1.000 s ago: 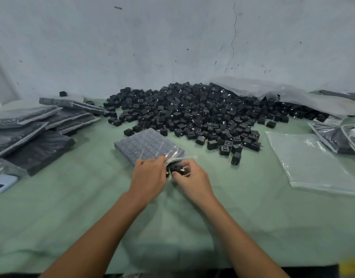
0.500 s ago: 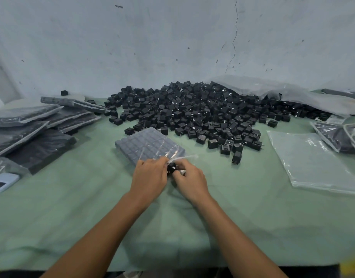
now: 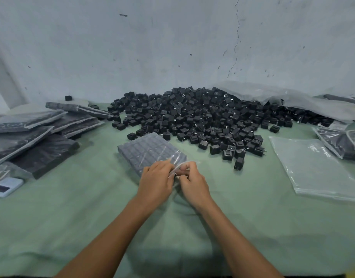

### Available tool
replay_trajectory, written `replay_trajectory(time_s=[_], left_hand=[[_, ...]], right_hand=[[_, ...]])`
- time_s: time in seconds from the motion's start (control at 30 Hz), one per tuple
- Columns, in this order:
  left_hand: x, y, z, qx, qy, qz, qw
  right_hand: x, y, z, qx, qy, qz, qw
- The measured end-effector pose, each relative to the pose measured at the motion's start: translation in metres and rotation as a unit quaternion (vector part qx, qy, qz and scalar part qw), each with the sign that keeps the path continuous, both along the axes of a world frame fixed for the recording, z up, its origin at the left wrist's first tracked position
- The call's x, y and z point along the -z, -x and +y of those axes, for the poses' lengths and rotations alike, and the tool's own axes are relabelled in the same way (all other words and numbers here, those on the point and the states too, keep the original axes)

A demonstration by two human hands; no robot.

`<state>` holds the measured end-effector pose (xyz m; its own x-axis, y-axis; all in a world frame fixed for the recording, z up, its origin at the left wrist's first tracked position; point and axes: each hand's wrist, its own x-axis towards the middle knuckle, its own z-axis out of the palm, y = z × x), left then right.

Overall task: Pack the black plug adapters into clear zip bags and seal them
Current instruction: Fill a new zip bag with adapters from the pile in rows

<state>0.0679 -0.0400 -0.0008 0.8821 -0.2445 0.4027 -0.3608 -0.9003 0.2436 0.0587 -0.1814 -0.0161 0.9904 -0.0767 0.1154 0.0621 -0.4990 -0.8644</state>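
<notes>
At the near centre of the green-covered worktop (image 3: 253, 227), a clear zip bag (image 3: 150, 151) lies flat, filled with black plug adapters in tight rows, its open mouth turned toward the person. The left-hand grip (image 3: 155, 181) is curled and pinches the film at that mouth. The right-hand grip (image 3: 192, 182) is curled just beside it and pinches the loose upper lip of the same mouth. A sliver of something black (image 3: 175, 174) shows between the two hands, too hidden to identify. Beyond the bag, a broad loose pile of black plug adapters (image 3: 192, 117) spreads toward the cracked wall (image 3: 235, 37), its right end under a crumpled plastic sheet (image 3: 293, 99). A stack of empty clear bags (image 3: 317, 167) lies flat at right, well apart from the hands. Filled bags (image 3: 32, 137) overlap one another at left, and a white device with a dark screen (image 3: 4, 189) sits near them at the worktop's left edge.
</notes>
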Motion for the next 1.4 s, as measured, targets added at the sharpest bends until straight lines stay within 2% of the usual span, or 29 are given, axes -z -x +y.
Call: replay_trajectory(time_s=[0.2,0.4,0.47,0.57,0.63,0.77,0.97,1.07,1.2,1.27,1.33,1.4], left_hand=[[0.006,-0.002,0.000,0.012,0.041,0.006,0.999],[0.010,-0.001,0.004,0.016,0.018,-0.007,1.000],[0.010,-0.003,0.004,0.018,0.018,-0.002,1.000],[0.009,-0.006,0.002,0.014,0.030,0.005,0.999],[0.008,-0.007,-0.001,0.004,0.027,0.007,1.000],[0.007,-0.008,-0.003,0.001,0.040,0.008,0.999],[0.003,-0.006,-0.003,0.001,0.029,0.021,0.999],[-0.002,-0.007,-0.003,0.000,0.014,0.031,0.999],[-0.014,-0.009,-0.006,-0.008,-0.025,0.052,0.998],[-0.021,-0.012,-0.008,-0.012,-0.058,0.066,0.996],[-0.028,-0.015,-0.008,-0.007,-0.077,0.083,0.994],[-0.031,-0.018,-0.007,0.000,-0.090,0.098,0.991]], right_hand=[[-0.001,-0.001,-0.001,-0.010,0.017,0.003,1.000],[0.001,0.002,-0.012,-0.051,-0.010,-0.033,0.998],[-0.001,-0.002,-0.031,0.005,0.034,-0.089,0.995],[-0.007,-0.016,-0.077,0.171,0.120,-0.143,0.967],[-0.007,-0.024,-0.111,0.257,0.154,-0.115,0.947],[0.005,-0.029,-0.146,0.221,0.197,-0.007,0.955],[0.002,-0.021,-0.145,0.181,0.080,-0.055,0.979],[-0.005,-0.011,-0.137,0.150,-0.056,-0.056,0.985],[-0.012,0.001,-0.119,0.105,-0.269,-0.028,0.957],[-0.014,0.009,-0.107,0.065,-0.338,-0.005,0.939],[-0.012,0.016,-0.092,0.038,-0.323,0.013,0.945],[-0.009,0.019,-0.076,0.027,-0.257,0.020,0.966]])
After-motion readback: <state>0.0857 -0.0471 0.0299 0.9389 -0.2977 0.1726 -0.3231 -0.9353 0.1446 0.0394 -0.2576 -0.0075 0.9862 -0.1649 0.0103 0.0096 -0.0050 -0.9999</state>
